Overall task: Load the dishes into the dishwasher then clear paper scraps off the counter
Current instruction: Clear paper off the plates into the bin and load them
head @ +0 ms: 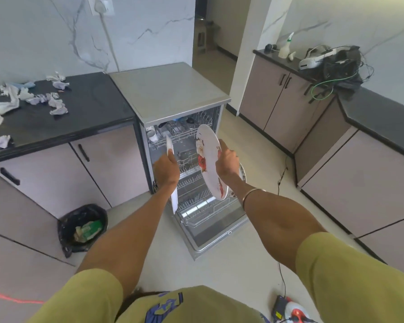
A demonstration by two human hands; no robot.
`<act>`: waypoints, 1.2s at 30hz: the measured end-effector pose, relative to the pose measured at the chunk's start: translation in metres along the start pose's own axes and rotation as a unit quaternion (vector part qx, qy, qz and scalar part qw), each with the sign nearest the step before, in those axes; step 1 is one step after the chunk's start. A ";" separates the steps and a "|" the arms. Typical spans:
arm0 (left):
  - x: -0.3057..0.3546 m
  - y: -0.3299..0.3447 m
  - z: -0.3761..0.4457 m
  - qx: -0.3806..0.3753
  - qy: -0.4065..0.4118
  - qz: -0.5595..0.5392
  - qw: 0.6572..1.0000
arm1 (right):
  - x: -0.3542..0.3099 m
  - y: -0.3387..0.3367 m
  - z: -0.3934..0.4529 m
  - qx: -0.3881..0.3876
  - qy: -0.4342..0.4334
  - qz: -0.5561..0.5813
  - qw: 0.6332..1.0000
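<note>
Both hands mid-frame over the open dishwasher [173,94], left grip [167,170] grasping a white plate [174,201], right grip [228,165] a floral plate [208,145], loading underway, scraps [56,106] still on the table [91,117] upper left.

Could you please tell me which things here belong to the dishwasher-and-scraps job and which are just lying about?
Job: flowered plate in right hand; white plate in left hand; dishwasher; paper scraps; counter.

Lying about: spray bottle; cable tangle; bin.
</note>
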State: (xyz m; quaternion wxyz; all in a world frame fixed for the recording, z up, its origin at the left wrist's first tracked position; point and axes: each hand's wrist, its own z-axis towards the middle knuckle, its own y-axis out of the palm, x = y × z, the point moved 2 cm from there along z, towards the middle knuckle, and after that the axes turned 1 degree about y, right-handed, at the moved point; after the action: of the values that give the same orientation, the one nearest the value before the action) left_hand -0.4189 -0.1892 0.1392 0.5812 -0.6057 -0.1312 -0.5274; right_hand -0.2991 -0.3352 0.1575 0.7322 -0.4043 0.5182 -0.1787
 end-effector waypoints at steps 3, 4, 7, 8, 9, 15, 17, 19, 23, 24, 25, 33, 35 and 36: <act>0.007 0.015 -0.016 -0.013 -0.020 0.017 1.000 | 0.025 0.000 -0.001 -0.009 0.023 0.002 1.000; 0.009 0.019 -0.021 -0.017 -0.029 0.021 0.999 | 0.030 0.000 -0.001 -0.010 0.029 0.006 1.000; 0.011 0.035 -0.029 -0.020 -0.039 0.003 0.999 | 0.046 0.003 0.004 -0.011 0.039 0.013 0.999; 0.012 0.039 -0.031 -0.022 -0.044 0.000 0.999 | 0.051 0.005 0.007 -0.014 0.042 0.013 0.999; 0.013 0.044 -0.032 -0.022 -0.047 -0.003 0.999 | 0.056 0.007 0.010 -0.014 0.045 0.010 0.999; 0.005 0.083 -0.026 -0.043 -0.074 -0.003 0.996 | 0.087 0.020 0.037 -0.012 0.085 0.029 0.996; 0.002 0.098 -0.022 -0.043 -0.083 -0.006 0.996 | 0.098 0.022 0.049 -0.015 0.100 0.043 0.994; -0.001 0.116 -0.015 -0.050 -0.102 -0.006 0.994 | 0.112 0.022 0.063 -0.022 0.112 0.047 0.992; -0.001 0.150 0.000 -0.068 -0.128 0.039 0.989 | 0.141 0.023 0.095 -0.029 0.128 0.033 0.991; -0.002 0.157 0.004 -0.074 -0.133 0.049 0.987 | 0.145 0.025 0.101 -0.033 0.136 0.037 0.989; -0.002 0.164 0.007 -0.080 -0.137 0.052 0.986 | 0.147 0.024 0.106 -0.037 0.144 0.041 0.988; 0.006 0.206 0.037 -0.110 -0.136 0.076 0.982 | 0.168 0.027 0.144 -0.064 0.161 0.050 0.984; 0.007 0.216 0.042 -0.105 -0.150 0.096 0.978 | 0.172 0.028 0.155 -0.078 0.169 0.059 0.981; 0.007 0.222 0.045 -0.100 -0.159 0.106 0.976 | 0.175 0.029 0.161 -0.088 0.169 0.059 0.980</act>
State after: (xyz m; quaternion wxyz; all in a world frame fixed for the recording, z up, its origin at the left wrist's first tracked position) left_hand -0.2233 -0.2192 0.0297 0.5416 -0.7475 -0.1036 -0.3703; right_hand -0.0885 -0.3714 0.0489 0.6049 -0.3997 0.6712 -0.1547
